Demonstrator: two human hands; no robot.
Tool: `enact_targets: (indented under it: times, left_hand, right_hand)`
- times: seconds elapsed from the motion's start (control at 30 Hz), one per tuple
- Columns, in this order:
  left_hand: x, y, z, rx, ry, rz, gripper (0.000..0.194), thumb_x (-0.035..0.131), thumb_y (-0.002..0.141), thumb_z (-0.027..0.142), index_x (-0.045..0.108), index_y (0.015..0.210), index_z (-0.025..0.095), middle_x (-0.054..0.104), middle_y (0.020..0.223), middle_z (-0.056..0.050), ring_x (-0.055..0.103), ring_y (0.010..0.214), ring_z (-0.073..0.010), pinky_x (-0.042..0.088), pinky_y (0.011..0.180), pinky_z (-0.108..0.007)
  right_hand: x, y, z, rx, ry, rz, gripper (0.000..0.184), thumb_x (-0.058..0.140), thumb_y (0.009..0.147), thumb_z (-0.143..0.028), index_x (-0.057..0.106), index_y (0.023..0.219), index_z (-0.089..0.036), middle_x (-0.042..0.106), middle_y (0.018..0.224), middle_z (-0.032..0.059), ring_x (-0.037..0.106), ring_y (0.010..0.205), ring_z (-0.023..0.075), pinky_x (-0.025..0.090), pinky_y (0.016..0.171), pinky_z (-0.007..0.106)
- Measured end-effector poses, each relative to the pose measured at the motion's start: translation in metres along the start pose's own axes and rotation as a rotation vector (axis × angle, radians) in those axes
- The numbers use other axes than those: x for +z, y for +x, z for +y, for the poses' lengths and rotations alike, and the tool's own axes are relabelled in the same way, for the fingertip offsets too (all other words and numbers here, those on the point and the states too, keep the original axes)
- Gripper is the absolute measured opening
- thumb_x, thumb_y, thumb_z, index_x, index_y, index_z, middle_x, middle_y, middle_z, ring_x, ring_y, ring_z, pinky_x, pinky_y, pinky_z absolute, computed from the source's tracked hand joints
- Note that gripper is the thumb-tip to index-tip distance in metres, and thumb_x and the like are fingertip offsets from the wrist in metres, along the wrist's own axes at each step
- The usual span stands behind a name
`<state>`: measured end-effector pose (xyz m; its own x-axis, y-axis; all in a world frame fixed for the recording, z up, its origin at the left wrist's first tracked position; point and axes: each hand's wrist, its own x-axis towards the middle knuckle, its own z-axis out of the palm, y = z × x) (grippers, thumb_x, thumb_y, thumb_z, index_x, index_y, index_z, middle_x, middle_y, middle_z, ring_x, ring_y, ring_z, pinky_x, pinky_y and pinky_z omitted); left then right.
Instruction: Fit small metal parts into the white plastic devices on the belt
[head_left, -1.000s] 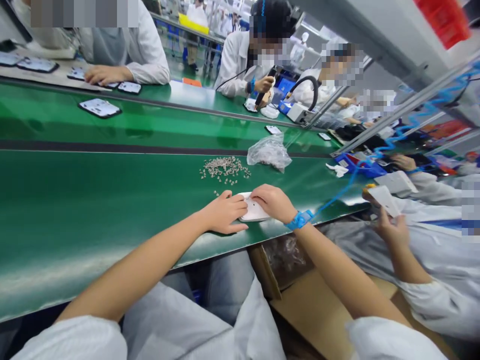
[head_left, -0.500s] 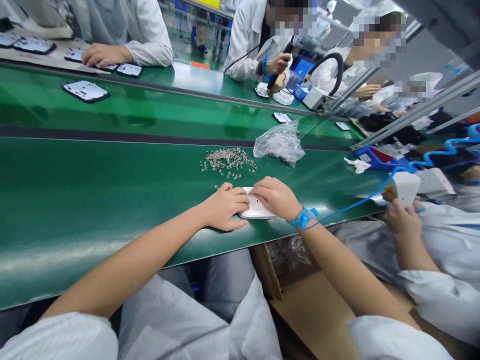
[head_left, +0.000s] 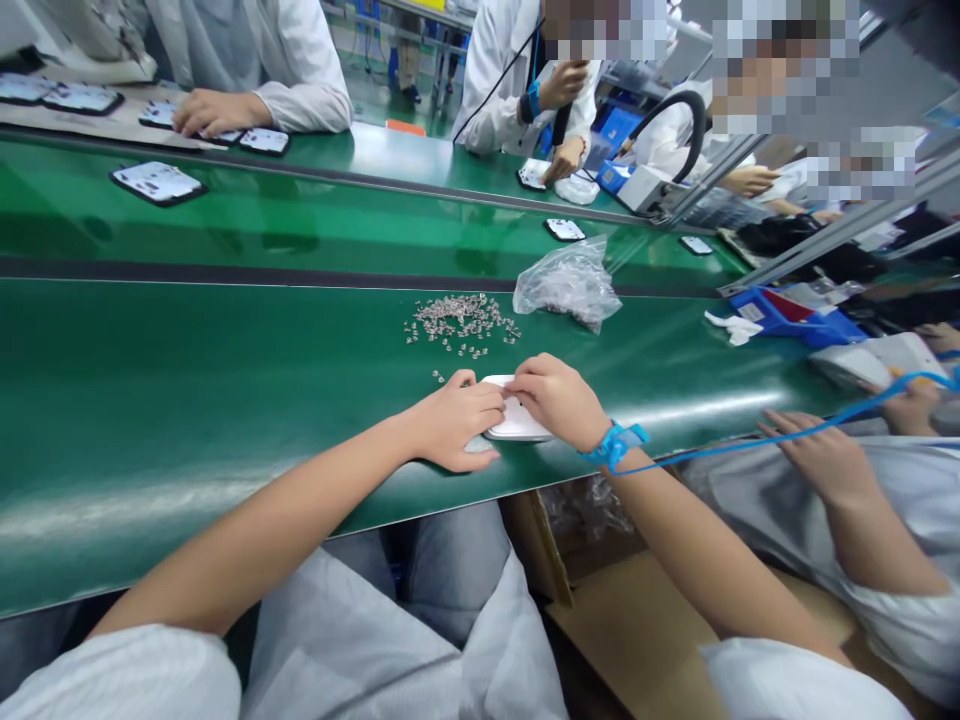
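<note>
A white plastic case with rounded corners lies flat on the green bench in front of me. My left hand grips its left end, fingers bent over the top and thumb low at the near side. Over the top face, my right hand has its fingertips pinched together; whatever is between them is too small or hidden to make out. Just beyond both hands spreads a pile of small shiny metal parts, a few of them loose near my left fingers. A blue wrist strap circles my right wrist.
A clear plastic bag stands behind the pile. Across the raised dark strip, white panels rest on the green conveyor. At right are a blue bin, a co-worker's hand and a blue cord. Co-workers sit opposite.
Both my hands stay at the white case with little movement. The co-worker at right has lowered a white device onto the bench and drawn one hand away. A panel on the conveyor has slid slightly left.
</note>
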<state>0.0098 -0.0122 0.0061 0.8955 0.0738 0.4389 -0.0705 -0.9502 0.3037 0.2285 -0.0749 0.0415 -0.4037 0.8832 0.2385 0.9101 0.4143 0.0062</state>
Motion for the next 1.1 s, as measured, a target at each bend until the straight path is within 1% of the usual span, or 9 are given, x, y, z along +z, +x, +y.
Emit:
enact_targets:
  times: [0.1,0.23,0.47,0.6,0.8,0.87,0.93,1.03,1.1]
  left_hand:
    - [0.000,0.000,0.001,0.002,0.031,-0.011,0.036,0.059,0.085,0.046,0.067,0.101,0.014,0.069,0.110,-0.014,0.060,0.108,-0.0312,0.032,0.095,-0.049]
    - [0.001,0.000,0.002,0.003,0.047,-0.007,0.037,0.059,0.085,0.048,0.067,0.100,0.015,0.068,0.108,-0.014,0.059,0.110,-0.0339,0.031,0.094,-0.050]
    - [0.001,-0.001,0.001,-0.005,0.069,-0.028,0.038,0.056,0.088,0.049,0.065,0.100,0.014,0.067,0.109,-0.015,0.058,0.109,-0.0327,0.029,0.093,-0.050]
    - [0.000,0.000,0.002,-0.008,0.056,-0.036,0.036,0.057,0.087,0.048,0.065,0.099,0.015,0.067,0.109,-0.014,0.057,0.109,-0.0327,0.030,0.092,-0.049]
    - [-0.001,0.001,0.003,-0.003,0.052,-0.042,0.035,0.058,0.087,0.047,0.065,0.099,0.015,0.067,0.105,-0.013,0.058,0.107,-0.0315,0.032,0.090,-0.047]
    - [-0.001,0.001,0.003,-0.005,0.057,-0.045,0.035,0.057,0.087,0.048,0.065,0.099,0.016,0.067,0.106,-0.013,0.058,0.107,-0.0308,0.032,0.089,-0.046]
    - [-0.001,0.001,0.002,-0.004,0.057,-0.043,0.034,0.057,0.087,0.047,0.065,0.100,0.016,0.067,0.107,-0.013,0.057,0.107,-0.0306,0.033,0.088,-0.046]
    - [0.000,0.000,0.002,0.005,0.055,-0.039,0.033,0.058,0.087,0.046,0.065,0.101,0.016,0.068,0.110,-0.013,0.057,0.108,-0.0304,0.033,0.088,-0.045]
    - [0.000,-0.001,0.001,0.004,0.061,-0.038,0.033,0.056,0.089,0.046,0.064,0.101,0.016,0.068,0.111,-0.013,0.058,0.109,-0.0299,0.032,0.088,-0.045]
  right_hand:
    - [0.001,-0.002,-0.001,0.008,0.036,0.029,0.018,0.060,0.094,-0.016,0.077,0.089,-0.020,0.071,0.091,0.0075,0.057,0.086,0.0236,0.048,0.077,0.037]
    - [0.000,-0.010,-0.003,0.043,0.034,0.088,0.022,0.056,0.097,-0.020,0.074,0.109,-0.020,0.074,0.091,0.0072,0.061,0.087,0.0240,0.049,0.078,0.037]
    - [-0.001,-0.028,-0.008,-0.034,-0.024,0.118,0.024,0.053,0.097,-0.015,0.073,0.110,-0.019,0.076,0.095,0.0066,0.065,0.095,0.0230,0.047,0.080,0.036]
    - [-0.003,-0.026,-0.008,-0.031,-0.003,0.084,0.024,0.053,0.098,-0.016,0.073,0.109,-0.020,0.076,0.096,0.0073,0.065,0.096,0.0223,0.047,0.082,0.036]
    - [-0.011,-0.017,-0.012,-0.176,-0.023,-0.059,0.027,0.048,0.098,-0.012,0.071,0.110,-0.017,0.074,0.098,0.0100,0.064,0.095,0.0240,0.046,0.083,0.037]
    - [-0.011,-0.017,-0.012,-0.186,-0.012,-0.061,0.027,0.046,0.098,-0.012,0.071,0.109,-0.017,0.074,0.096,0.0101,0.064,0.093,0.0241,0.047,0.082,0.037]
    - [-0.010,-0.017,-0.010,-0.112,0.033,0.026,0.026,0.045,0.099,-0.015,0.070,0.109,-0.017,0.073,0.094,0.0093,0.063,0.091,0.0234,0.048,0.082,0.037]
    - [-0.006,-0.015,-0.004,0.075,0.125,0.196,0.021,0.053,0.097,-0.024,0.069,0.110,-0.019,0.072,0.099,0.0085,0.061,0.096,0.0250,0.050,0.085,0.039]
    - [-0.003,-0.011,0.000,0.142,0.156,0.207,0.021,0.060,0.091,-0.027,0.070,0.108,-0.020,0.071,0.103,0.0085,0.059,0.100,0.0272,0.049,0.088,0.042]
